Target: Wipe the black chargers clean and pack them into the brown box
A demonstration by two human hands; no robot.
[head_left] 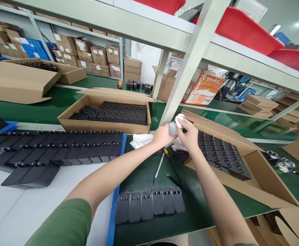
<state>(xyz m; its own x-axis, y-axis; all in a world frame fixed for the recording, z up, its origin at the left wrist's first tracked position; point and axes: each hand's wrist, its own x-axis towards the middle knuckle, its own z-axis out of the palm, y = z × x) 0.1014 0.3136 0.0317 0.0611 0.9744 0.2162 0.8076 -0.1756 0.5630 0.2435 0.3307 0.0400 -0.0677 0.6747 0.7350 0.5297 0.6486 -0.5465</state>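
My left hand (pixel 162 135) is closed around a pale, translucent object (pixel 173 128) that looks like a small plastic bottle. Over its top, my right hand (pixel 190 134) pinches a wad of white tissue or cloth (pixel 180 118). Both hands are raised above the green bench, close together. Below them lie a white pen-like stick (pixel 159 169), a thin tool with a yellow and red part (pixel 166 151) and dark tweezers (pixel 173 179). Nearer to me, several flat black plates (pixel 147 205) with small shiny studs form a row. More white cloth (pixel 140 140) lies behind my left wrist.
At left, a blue-edged tray (pixel 113 218) bears rows of black blocks (pixel 88 147). Open cartons of black parts stand behind (pixel 103 127) and at right (pixel 270 172). A pale upright post (pixel 181 75) rises just behind my hands, under a shelf with red bins (pixel 247 30).
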